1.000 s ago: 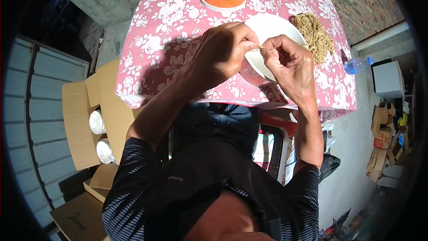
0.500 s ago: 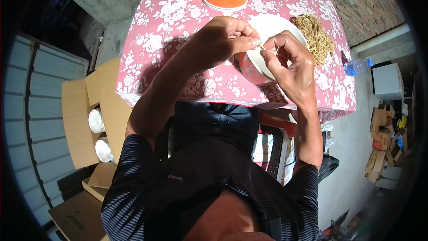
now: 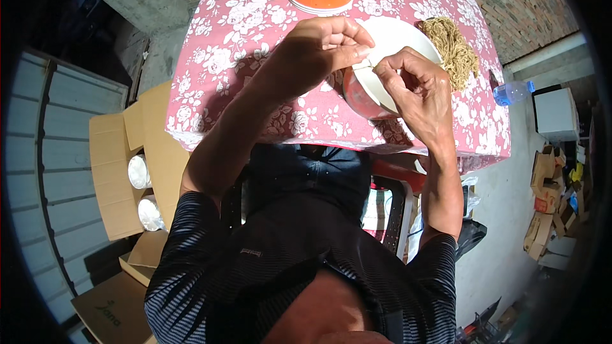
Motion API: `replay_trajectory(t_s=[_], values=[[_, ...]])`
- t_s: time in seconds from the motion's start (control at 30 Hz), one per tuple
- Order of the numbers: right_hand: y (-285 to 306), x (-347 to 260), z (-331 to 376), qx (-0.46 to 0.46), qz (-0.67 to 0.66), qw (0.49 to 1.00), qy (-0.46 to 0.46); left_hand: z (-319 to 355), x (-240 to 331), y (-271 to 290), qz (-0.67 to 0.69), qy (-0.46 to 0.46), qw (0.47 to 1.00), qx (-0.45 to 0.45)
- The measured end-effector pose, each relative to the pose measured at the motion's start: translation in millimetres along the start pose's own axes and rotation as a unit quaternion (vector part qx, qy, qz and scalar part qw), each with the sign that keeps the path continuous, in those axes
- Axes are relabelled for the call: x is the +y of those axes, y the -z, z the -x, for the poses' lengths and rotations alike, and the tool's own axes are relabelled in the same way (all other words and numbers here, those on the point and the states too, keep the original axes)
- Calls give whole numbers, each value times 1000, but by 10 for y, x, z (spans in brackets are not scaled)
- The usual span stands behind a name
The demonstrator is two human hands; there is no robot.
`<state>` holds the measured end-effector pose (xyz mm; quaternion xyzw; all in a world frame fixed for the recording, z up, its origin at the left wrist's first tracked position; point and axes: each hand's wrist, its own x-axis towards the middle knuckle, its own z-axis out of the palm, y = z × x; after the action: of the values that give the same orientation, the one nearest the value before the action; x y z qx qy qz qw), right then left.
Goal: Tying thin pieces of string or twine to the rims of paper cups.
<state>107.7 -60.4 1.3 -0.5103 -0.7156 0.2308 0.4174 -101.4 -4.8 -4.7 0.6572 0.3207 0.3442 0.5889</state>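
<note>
As left fingers (image 3: 357,30) part, right fingers (image 3: 398,62) pinch strand (image 3: 367,65)

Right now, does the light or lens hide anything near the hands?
Head view: sunlight bleaches the inside of the bowl; the left hand is shaded toward the wrist, its fingers lit; the right hand is mostly sunlit. Also head view: dark shadow covers some cloth, fisheye bows the wall panel, corners are black, and the pale strand between the hands is hard to trace.
</note>
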Motion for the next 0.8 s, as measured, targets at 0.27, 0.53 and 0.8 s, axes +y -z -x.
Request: replay_trajectory(t_s=[0.27, 0.53, 0.8], values=[[21, 51, 5, 15, -52, 995, -78, 48, -73, 101, 33, -26, 999, 14], [60, 4, -29, 17, -79, 996, -43, 88, -42, -72, -242, -164, 954, 67], [176, -32, -28, -84, 10, 994, 66, 172, 87, -105, -287, -143, 944, 70]])
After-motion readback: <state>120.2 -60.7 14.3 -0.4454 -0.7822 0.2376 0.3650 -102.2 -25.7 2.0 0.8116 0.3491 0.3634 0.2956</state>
